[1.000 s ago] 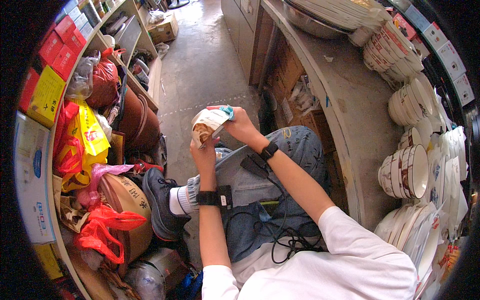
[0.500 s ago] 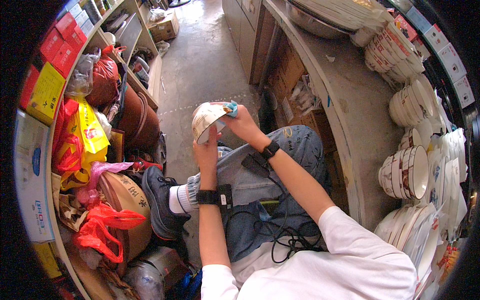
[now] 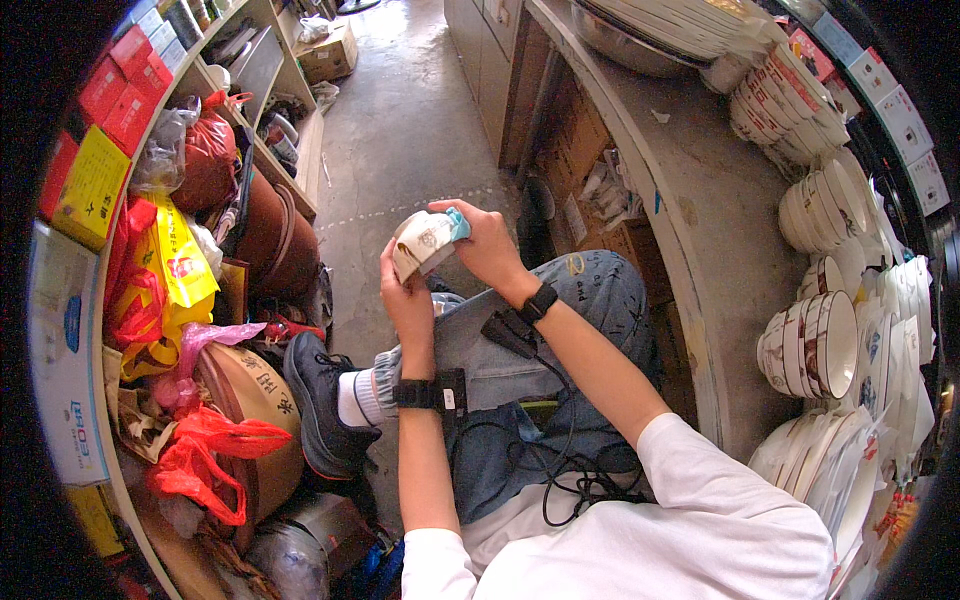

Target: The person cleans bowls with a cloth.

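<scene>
A small white bowl [image 3: 424, 240] with a brown pattern is held tilted over my bent knee, its rim turned down toward me. My left hand [image 3: 407, 298] is closed on the bowl's left and lower side, with the thumb and fingers at its edge. On the other side my right hand [image 3: 490, 246] pinches a light blue cloth [image 3: 459, 222] and presses it against the bowl's base end. Part of the cloth is hidden by the fingers. Both wrists wear black straps.
To my right a shelf [image 3: 690, 250] carries stacked patterned bowls [image 3: 808, 345] and plates [image 3: 815, 460]. On the left stand a tan lidded pot [image 3: 250, 400], a red plastic bag [image 3: 215, 455], a yellow bag [image 3: 185, 255] and a brown jar [image 3: 275, 235]. Black cables [image 3: 570, 485] lie across my lap.
The bowl has turned in my hands, so its patterned outer wall shows more and less of its inside. My left fingers have shifted up its left side; my right hand still presses the blue cloth to it.
</scene>
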Tool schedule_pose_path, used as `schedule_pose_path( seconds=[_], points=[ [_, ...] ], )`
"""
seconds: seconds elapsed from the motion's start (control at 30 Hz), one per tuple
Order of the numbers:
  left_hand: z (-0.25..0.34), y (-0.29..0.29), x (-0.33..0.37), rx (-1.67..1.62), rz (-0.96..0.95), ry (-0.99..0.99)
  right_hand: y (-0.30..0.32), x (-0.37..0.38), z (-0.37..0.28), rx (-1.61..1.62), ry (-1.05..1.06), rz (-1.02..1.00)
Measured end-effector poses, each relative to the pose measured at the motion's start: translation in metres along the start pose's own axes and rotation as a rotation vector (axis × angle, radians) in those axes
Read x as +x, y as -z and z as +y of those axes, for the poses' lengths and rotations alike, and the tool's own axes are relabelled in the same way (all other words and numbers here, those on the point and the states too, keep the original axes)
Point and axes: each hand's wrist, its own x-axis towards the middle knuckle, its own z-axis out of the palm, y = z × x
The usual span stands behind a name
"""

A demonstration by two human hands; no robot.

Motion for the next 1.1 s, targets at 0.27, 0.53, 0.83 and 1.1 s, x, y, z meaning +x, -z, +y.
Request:
schedule_pose_path(
  seconds=[0.27,0.53,0.83,1.1],
  points=[
    [0.018,-0.002,0.000,0.004,0.024,0.078,-0.002,-0.001,0.008,0.000,-0.183,0.117],
    [0.020,-0.004,0.001,-0.263,0.105,0.119,-0.004,0.001,0.015,-0.026,-0.268,0.230],
    [0.021,0.009,-0.002,-0.209,0.135,0.118,0.000,0.001,0.014,-0.075,-0.356,0.224],
    [0.028,-0.009,-0.001,-0.504,0.141,0.122,-0.003,-0.003,0.022,0.048,-0.338,0.051]
  ],
)
